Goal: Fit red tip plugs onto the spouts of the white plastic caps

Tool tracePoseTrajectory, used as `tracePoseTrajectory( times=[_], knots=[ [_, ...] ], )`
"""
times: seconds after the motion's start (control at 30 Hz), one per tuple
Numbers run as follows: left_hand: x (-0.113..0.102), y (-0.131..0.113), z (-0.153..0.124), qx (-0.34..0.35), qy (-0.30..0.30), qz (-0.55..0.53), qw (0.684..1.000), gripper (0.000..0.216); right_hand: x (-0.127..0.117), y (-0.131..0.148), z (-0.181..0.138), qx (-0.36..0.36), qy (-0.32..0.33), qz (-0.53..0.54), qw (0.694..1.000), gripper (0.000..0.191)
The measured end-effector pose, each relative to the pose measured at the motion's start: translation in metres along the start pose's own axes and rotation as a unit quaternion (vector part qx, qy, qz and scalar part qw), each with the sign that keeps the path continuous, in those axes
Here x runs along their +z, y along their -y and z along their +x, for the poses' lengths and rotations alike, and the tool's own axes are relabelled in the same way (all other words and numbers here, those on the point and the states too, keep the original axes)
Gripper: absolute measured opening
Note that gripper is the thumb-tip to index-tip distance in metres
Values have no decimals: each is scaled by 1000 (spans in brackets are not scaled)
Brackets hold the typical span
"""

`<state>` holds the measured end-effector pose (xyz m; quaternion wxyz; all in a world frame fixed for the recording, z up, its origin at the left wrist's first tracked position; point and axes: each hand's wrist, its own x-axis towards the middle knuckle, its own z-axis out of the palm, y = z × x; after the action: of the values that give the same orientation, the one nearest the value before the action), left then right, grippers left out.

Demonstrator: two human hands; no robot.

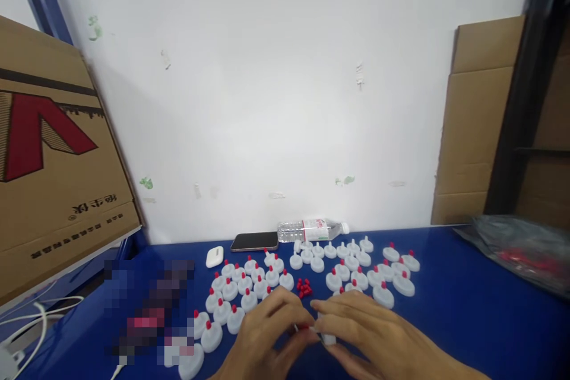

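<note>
Near the front of the blue table, my right hand [369, 329] is closed on a white plastic nozzle cap [328, 339], which is mostly covered by the fingers. My left hand [276, 329] meets it from the left, fingertips pinched on a small red tip cap [304, 327] against the nozzle end. Just beyond the hands lies a small pile of red tip caps [304, 287]. White nozzle caps with red tips [248, 298] stand in groups to the left and right. Several white nozzle caps without red tips [317, 263] are behind the pile.
Along the wall lie a phone [255, 241], a white earbud case [214, 256] and a clear plastic bottle [312, 230] on its side. A clear bag with red pieces [525, 255] is at right. A cardboard box [57, 148] and white cables [42, 326] are at left.
</note>
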<state>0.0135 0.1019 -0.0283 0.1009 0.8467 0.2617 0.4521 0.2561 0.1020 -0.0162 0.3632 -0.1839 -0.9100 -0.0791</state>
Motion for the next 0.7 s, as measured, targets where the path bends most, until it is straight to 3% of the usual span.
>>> tracePoseTrajectory(
  times=[0.17, 0.37, 0.5, 0.7],
  knots=[
    [1, 2, -2, -57, -9, 2, 998, 25, -2, -3, 0, -30, -19, -39, 999, 27],
    [1, 0, 1, -69, 57, 43, 995, 48, -7, 0, 3, -44, -56, -48, 996, 25],
    [0, -4, 2, -71, 66, 36, 995, 49, -4, 4, 2, -22, -55, -51, 997, 24],
    [-7, -15, -1, -93, 115, 76, 986, 33, 1, 7, 1, -2, -71, -27, 997, 23]
  ],
)
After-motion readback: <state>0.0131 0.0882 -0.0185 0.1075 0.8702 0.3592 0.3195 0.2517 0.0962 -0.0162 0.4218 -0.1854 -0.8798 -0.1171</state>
